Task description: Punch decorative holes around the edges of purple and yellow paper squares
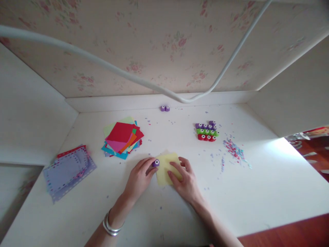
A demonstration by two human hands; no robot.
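Note:
My left hand (140, 175) pinches a small purple paper punch (155, 163) between thumb and fingers. A white top with a dark star mark faces up on the punch. It sits at the left edge of a square sheet of yellow paper (163, 173). From the right side, my right hand (185, 178) grips the sheet, its thumb and index finger lying over the paper and the other fingers curled at the far right corner. Whether any fingertips are under the sheet is hidden.
Stacked coloured paper (123, 135) lies at the back left, with hole-edged lilac sheets (64, 175) further left. Two purple punches (165, 108) stand by the wall. Rows of punches (207, 131) and a pile of paper bits (235, 150) are right. A white cable (144, 82) hangs ahead.

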